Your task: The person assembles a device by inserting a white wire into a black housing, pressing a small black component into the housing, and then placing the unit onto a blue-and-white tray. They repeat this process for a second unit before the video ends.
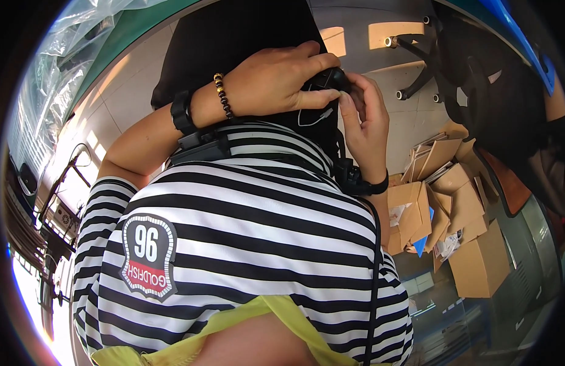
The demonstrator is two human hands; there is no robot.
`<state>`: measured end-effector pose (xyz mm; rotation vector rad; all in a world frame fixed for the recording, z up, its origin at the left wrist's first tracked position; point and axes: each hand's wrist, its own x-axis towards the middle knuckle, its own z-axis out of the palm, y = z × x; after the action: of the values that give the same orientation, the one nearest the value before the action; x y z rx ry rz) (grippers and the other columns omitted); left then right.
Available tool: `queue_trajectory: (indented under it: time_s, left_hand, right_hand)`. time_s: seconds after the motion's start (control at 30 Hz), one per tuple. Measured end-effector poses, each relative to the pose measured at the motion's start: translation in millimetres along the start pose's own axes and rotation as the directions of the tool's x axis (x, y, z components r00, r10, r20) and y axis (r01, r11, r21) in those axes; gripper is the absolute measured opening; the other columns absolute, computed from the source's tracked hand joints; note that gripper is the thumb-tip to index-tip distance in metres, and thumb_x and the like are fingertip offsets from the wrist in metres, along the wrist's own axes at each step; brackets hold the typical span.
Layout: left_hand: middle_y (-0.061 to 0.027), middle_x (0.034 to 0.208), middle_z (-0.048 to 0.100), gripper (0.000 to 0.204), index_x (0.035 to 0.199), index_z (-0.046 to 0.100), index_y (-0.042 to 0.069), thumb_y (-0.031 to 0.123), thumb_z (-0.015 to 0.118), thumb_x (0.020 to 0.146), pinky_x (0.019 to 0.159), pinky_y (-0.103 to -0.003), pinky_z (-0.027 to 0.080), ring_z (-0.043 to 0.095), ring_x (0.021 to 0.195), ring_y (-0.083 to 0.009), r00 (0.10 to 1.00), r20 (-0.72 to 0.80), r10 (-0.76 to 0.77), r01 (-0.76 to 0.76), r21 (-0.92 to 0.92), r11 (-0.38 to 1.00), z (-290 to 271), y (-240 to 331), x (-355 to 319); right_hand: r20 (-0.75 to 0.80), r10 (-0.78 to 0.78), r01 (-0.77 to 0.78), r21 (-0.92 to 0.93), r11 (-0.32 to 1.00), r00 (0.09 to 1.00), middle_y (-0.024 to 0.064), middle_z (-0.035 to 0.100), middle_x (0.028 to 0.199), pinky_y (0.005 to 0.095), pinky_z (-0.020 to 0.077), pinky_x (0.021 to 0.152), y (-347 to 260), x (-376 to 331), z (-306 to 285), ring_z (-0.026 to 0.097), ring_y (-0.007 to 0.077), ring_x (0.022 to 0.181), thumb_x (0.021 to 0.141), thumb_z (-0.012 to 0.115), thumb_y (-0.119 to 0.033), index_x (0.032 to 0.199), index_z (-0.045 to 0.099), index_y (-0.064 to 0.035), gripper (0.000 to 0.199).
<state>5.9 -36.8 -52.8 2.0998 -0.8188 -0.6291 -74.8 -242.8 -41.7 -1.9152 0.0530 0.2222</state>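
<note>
So there's a small black device (329, 78) held up close against the chest, right above the striped shirt (258, 226). The left hand (276, 79) wraps over it from the top, fingers curled and clamped on it, wrist bent, with a beaded bracelet (222, 96) and a black band (181, 112) on the forearm. The right hand (365, 125) comes up from below, fingers pinching the device's right side (a thin white cable (313, 116) loops under it). The shirt carries a dark shield-shaped patch (148, 256) with a red strip. Off to the right, a messy heap of brown cardboard boxes (459, 226) sits on the tiled floor (410, 122), flaps open, near a black office chair (453, 67).
</note>
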Motion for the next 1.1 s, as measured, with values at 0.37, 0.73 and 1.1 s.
queue_trajectory:
  time_s: [0.37,0.73,1.1]
  left_hand:
    - [-0.0161,0.118,0.062,0.057,0.134,0.057,0.007,0.048,0.065,0.095,0.082,-0.039,0.057,0.069,0.095,-0.0344,1.0,0.006,-0.004,0.004,0.007,1.0,-1,0,0]
    - [-0.0161,0.118,0.061,0.056,0.132,0.057,0.006,0.048,0.064,0.096,0.082,-0.039,0.057,0.069,0.095,-0.0344,1.0,0.02,0.009,-0.009,0.017,1.0,-1,1,-1]
    - [-0.0152,0.114,0.062,0.055,0.132,0.057,0.005,0.046,0.065,0.096,0.081,-0.038,0.056,0.068,0.093,-0.0334,1.0,0.016,-0.007,0.007,-0.032,0.999,0,-1,1]
  right_hand:
    - [0.003,-0.046,0.046,-0.089,0.995,0.999,0.013,0.063,0.121,0.0292,0.0517,0.096,-3,0,0,0.065,0.0193,0.111,0.102,0.059,-0.006,0.128,0.056,0.0053,0.029]
    - [0.038,0.032,-0.031,-0.028,0.999,0.999,0.0133,0.06,0.128,0.0303,0.0501,0.1,-1,-3,-1,0.062,0.0196,0.119,0.103,0.058,-0.006,0.133,0.051,0.0059,0.034]
    - [-0.039,-0.015,0.013,-0.047,0.999,0.999,0.0134,0.061,0.114,0.0325,0.0513,0.094,3,-2,3,0.064,0.0231,0.106,0.1,0.06,-0.008,0.126,0.055,0.0034,0.028]
